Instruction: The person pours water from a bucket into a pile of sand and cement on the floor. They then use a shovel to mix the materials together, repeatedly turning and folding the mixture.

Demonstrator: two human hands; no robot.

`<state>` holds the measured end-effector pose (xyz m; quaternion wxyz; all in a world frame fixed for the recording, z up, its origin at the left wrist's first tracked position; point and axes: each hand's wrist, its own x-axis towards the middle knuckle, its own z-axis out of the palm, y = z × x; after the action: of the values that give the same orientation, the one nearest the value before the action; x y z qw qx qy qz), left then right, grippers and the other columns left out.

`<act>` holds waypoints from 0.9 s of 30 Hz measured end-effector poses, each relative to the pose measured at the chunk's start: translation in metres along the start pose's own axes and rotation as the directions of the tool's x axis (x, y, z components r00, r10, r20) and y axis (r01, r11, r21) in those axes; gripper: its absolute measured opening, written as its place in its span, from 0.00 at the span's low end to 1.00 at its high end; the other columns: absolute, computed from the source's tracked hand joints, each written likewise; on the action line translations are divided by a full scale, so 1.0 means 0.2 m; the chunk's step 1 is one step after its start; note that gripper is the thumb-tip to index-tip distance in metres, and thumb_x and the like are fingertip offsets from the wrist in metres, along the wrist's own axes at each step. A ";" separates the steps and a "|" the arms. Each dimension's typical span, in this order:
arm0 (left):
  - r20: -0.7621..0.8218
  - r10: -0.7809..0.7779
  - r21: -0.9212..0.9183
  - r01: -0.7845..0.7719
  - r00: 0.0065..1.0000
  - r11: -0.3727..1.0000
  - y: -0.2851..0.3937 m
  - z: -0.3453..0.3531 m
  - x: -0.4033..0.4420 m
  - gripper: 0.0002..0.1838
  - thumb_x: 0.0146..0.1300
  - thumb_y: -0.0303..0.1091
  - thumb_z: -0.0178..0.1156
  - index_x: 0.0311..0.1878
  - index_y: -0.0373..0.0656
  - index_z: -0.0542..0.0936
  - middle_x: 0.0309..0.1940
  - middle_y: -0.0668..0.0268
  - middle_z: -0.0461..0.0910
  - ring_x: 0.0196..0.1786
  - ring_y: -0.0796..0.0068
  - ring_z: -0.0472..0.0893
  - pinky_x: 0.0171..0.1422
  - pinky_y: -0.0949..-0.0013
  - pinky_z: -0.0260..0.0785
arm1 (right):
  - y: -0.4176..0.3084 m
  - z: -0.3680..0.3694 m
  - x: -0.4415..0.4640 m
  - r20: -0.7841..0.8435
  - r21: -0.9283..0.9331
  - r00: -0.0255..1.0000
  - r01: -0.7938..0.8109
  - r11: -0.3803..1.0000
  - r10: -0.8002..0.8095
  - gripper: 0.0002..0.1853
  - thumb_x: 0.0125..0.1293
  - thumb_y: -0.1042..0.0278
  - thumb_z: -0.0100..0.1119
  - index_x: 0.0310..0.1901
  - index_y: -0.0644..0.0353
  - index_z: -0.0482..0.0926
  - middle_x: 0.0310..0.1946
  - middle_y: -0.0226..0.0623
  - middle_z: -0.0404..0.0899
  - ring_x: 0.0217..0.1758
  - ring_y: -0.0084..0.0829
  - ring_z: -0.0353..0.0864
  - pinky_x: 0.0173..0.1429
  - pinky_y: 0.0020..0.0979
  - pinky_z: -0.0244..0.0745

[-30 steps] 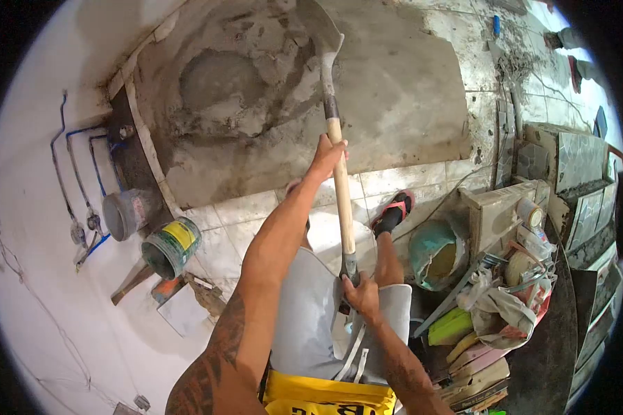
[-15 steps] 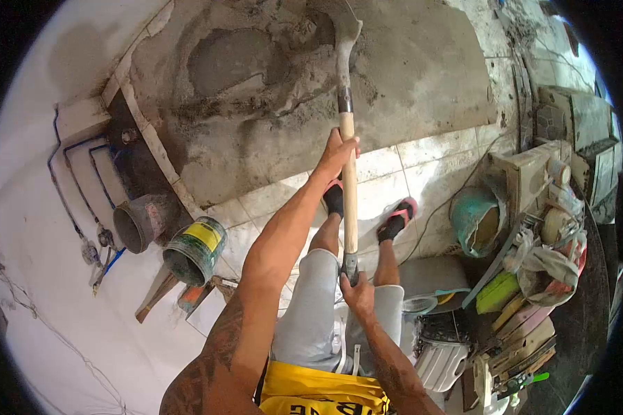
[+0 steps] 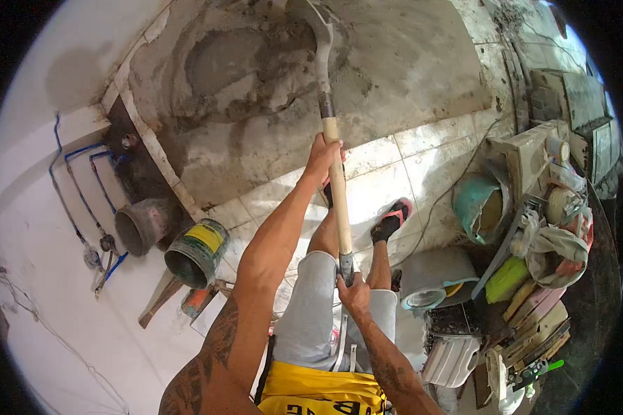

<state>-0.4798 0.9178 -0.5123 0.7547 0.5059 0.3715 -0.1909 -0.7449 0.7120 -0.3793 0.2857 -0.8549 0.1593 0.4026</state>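
A shovel with a pale wooden shaft runs almost straight away from my body. My left hand is wrapped round the shaft just below its metal socket. Near my thighs, my right hand closes on the dark grip at the shaft's near end. The shovel's blade reaches into wet grey mortar spread over the floor, and its tip lies at the top edge of the view. A hollow with a smoother wet patch is left of the blade.
On the left stand a grey bucket and a bucket with a yellow label, near blue pipes on the wall. To the right are a teal bucket, a grey tub and stacked boards. Light tiles lie underfoot.
The shovel's blade and upper shaft have swung to the left, and my left hand has moved left with them. My right hand stays at the near end, shifted slightly. Both hands keep their hold.
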 end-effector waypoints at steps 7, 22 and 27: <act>-0.076 0.000 -0.068 -0.005 0.997 0.998 -0.06 -0.03 -0.10 0.16 0.59 0.32 0.58 0.46 0.40 0.65 0.33 0.64 0.70 0.32 0.72 0.77 0.38 0.65 0.78 | 0.07 0.01 -0.07 0.014 -0.025 0.999 0.033 0.999 -0.032 0.23 0.56 0.51 0.67 0.32 0.68 0.73 0.20 0.58 0.77 0.26 0.58 0.80 0.29 0.50 0.74; -0.125 -0.030 -0.164 0.009 0.992 0.986 -0.22 -0.20 -0.22 0.14 0.57 0.30 0.57 0.43 0.42 0.65 0.27 0.63 0.71 0.25 0.71 0.75 0.32 0.65 0.75 | 0.14 -0.02 -0.16 0.126 -0.116 0.990 -0.053 0.992 0.067 0.25 0.57 0.49 0.66 0.35 0.66 0.71 0.25 0.61 0.78 0.31 0.61 0.79 0.33 0.51 0.74; -0.166 -0.018 -0.238 -0.022 0.986 0.971 -0.18 -0.20 -0.28 0.13 0.57 0.32 0.56 0.42 0.42 0.65 0.26 0.63 0.71 0.25 0.70 0.75 0.31 0.63 0.75 | 0.19 -0.01 -0.15 0.097 -0.143 0.995 0.019 0.989 -0.005 0.25 0.58 0.49 0.65 0.36 0.65 0.69 0.21 0.59 0.78 0.27 0.59 0.80 0.31 0.52 0.75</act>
<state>-0.5552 0.9340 -0.5012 0.7765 0.4259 0.4532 -0.1012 -0.7820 0.6814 -0.3678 0.2330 -0.8538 0.1105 0.4523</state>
